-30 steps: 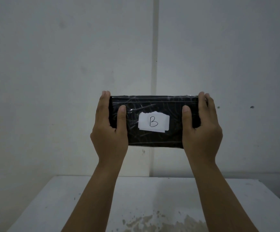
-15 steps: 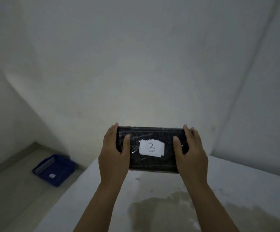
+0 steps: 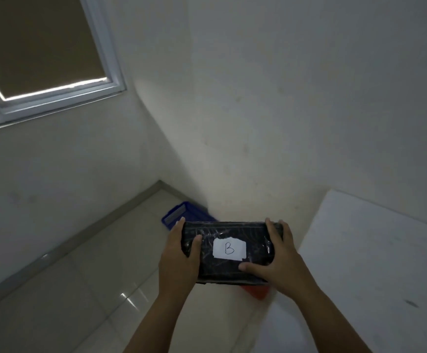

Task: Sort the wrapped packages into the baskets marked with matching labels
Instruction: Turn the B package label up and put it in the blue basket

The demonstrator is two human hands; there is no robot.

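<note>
Swinging left since a moment ago, I now hold the package [image 3: 229,252] over the floor instead of the counter [image 3: 375,250]. My left hand [image 3: 179,261] and right hand [image 3: 281,258] clamp its ends. Its white label [image 3: 229,248] reads "B". Beyond the package sits a blue basket [image 3: 182,215]; a red one [image 3: 257,291] peeks out below it.

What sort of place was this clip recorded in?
Probably a bare indoor room, perhaps a spare or storage room: plain white walls, a pale glossy tiled floor, a white-framed window with its blind down, and a blue plastic basket on the floor in the corner.
</note>
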